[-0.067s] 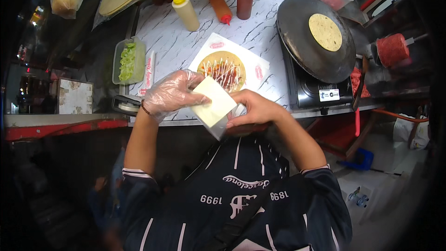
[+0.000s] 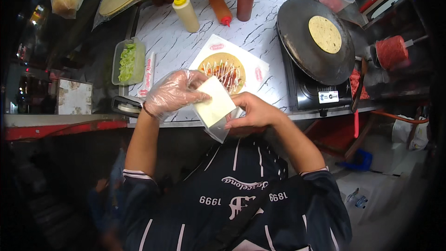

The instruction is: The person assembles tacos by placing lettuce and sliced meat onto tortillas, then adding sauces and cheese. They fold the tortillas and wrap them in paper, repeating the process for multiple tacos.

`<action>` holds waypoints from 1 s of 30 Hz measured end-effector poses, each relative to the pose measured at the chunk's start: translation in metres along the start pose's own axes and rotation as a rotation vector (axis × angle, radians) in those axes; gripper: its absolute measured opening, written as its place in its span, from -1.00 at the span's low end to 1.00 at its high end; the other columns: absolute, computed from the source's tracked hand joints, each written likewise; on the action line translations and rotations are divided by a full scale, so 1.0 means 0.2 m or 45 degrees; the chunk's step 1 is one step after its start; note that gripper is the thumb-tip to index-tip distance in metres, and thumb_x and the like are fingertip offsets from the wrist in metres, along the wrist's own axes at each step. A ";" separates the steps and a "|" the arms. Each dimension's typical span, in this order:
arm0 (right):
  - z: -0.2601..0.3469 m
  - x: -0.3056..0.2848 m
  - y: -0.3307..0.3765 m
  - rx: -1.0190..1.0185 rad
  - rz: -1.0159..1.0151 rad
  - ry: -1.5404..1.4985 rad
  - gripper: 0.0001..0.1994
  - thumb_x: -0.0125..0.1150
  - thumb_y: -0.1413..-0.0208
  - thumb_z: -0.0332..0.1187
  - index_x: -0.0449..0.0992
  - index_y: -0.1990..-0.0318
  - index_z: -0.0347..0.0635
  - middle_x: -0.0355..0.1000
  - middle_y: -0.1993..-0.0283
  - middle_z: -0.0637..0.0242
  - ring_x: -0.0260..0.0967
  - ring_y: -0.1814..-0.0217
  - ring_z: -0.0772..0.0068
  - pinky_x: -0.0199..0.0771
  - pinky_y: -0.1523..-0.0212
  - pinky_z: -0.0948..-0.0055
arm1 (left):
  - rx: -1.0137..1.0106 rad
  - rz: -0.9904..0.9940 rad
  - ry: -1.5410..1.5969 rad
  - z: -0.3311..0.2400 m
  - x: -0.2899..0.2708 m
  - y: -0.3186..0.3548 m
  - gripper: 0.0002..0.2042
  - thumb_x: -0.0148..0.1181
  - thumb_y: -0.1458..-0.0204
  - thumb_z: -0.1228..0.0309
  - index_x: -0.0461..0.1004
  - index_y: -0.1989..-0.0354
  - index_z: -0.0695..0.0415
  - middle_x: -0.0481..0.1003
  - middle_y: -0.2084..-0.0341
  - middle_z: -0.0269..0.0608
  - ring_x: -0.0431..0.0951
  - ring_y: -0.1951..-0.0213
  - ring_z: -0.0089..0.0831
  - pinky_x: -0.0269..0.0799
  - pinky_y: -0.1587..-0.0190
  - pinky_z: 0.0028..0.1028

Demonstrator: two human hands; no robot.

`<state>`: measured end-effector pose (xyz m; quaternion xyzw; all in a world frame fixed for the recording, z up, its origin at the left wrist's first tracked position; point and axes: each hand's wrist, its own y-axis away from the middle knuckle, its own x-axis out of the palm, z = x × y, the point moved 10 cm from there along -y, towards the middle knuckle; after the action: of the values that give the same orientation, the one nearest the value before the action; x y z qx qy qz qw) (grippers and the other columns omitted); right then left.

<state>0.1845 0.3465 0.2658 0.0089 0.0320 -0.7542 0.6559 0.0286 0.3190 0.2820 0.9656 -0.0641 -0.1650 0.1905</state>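
My left hand, in a clear plastic glove, pinches a pale yellow square cheese slice between thumb and fingers. Clear film hangs below the slice's lower edge. On the slice's other side, my bare right hand has thumb and fingers closed on the film; the slice partly hides their tips. Just beyond both hands, a round tortilla with sauce and white zigzag lines lies on white printed paper. The hands and slice cover its near edge.
A black griddle on a gas stove holds a plain tortilla. Three sauce bottles stand or lie at the back, including a yellow-capped one. At left is a tub of shredded lettuce. Tongs with a red tip overhang the counter edge.
The slice has tilted slightly, and more film shows beneath it. My left hand has shifted a little to the right; both hands keep their hold.
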 end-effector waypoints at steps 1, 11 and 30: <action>0.00 -0.03 -0.01 -0.018 -0.097 0.074 -0.77 0.58 -0.10 -0.37 0.64 0.21 -0.26 0.62 0.10 0.26 0.55 -0.01 0.33 0.47 -0.19 0.31 | 0.220 -0.119 -0.119 -0.06 -0.03 -0.03 -0.55 0.52 -0.09 0.31 0.62 -0.10 0.30 0.70 0.12 -0.09 0.66 0.13 -0.42 0.55 -0.02 -0.40; -0.09 -0.03 0.21 0.539 -0.399 0.306 -0.81 0.55 -0.13 -0.35 0.65 0.25 -0.24 0.57 0.43 0.32 0.46 0.43 0.49 0.48 0.31 0.38 | 0.057 0.309 0.637 0.21 0.45 -0.05 -0.65 0.38 -0.29 0.34 0.60 -0.11 0.34 0.67 0.17 -0.26 0.62 0.17 -0.61 0.57 0.07 -0.50; -0.15 -0.03 0.24 0.377 -0.650 0.329 -0.83 0.55 -0.08 -0.46 0.61 0.35 -0.25 0.57 0.17 0.34 0.45 0.22 0.57 0.45 0.20 0.48 | 0.122 -0.147 0.231 0.30 0.39 -0.12 -0.74 0.28 -0.37 0.31 0.67 0.06 0.30 0.64 0.29 -0.29 0.56 0.26 -0.62 0.50 0.19 -0.48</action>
<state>0.2320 0.3483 0.2351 0.1916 0.0061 -0.8834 0.4277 0.0815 0.3060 0.1966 0.9867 0.0013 -0.0842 0.1393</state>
